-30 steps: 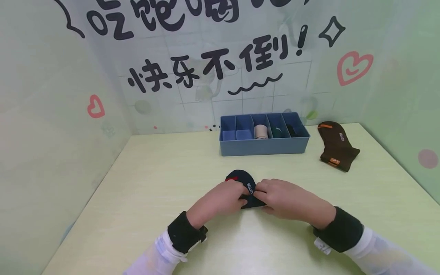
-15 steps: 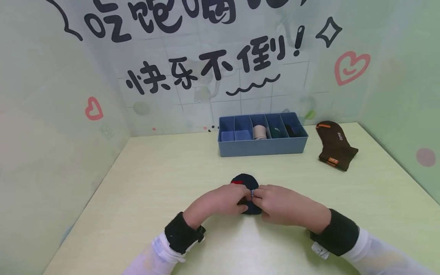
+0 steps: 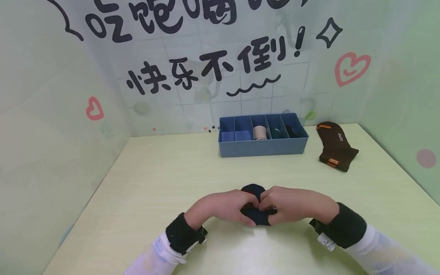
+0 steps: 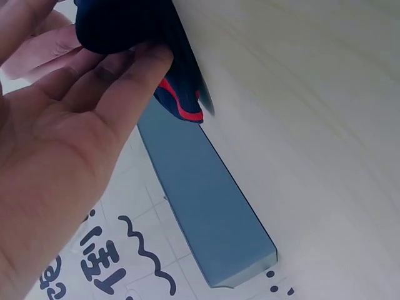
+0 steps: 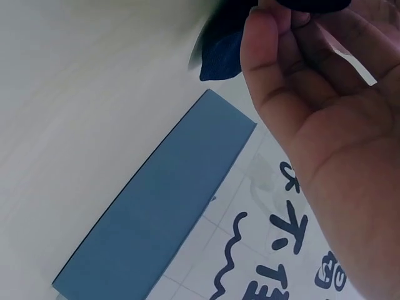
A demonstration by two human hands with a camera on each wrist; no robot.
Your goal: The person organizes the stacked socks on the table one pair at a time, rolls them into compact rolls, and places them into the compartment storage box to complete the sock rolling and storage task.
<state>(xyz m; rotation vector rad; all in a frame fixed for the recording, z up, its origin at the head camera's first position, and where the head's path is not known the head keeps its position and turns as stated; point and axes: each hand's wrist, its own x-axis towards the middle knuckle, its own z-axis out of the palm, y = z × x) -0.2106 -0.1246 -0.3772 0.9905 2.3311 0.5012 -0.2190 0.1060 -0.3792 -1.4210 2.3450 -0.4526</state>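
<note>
A dark navy sock (image 3: pixel 253 188) with a red patch lies folded at the middle of the table, between both hands. My left hand (image 3: pixel 232 205) grips its left side, fingertips on top and thumb at the near edge. From the right, my right hand (image 3: pixel 295 204) holds it the same way, the fingertips of both hands almost meeting over it. In the left wrist view a red stripe shows on the far end of the sock (image 4: pixel 181 103). Its other end, a dark blue corner (image 5: pixel 222 59), sticks out past the fingers in the right wrist view. The hands hide much of the sock.
Behind the hands stands a blue box (image 3: pixel 262 149) with several compartments. One holds a beige roll (image 3: pixel 260 132), another a dark green item (image 3: pixel 276 132), another something black (image 3: pixel 292 131). A brown sock (image 3: pixel 335 147) with orange marks lies to its right, near the wall.
Both hands have come nearer the body with the navy sock. The sock is more bunched, and its white lettering has gone out of sight.
</note>
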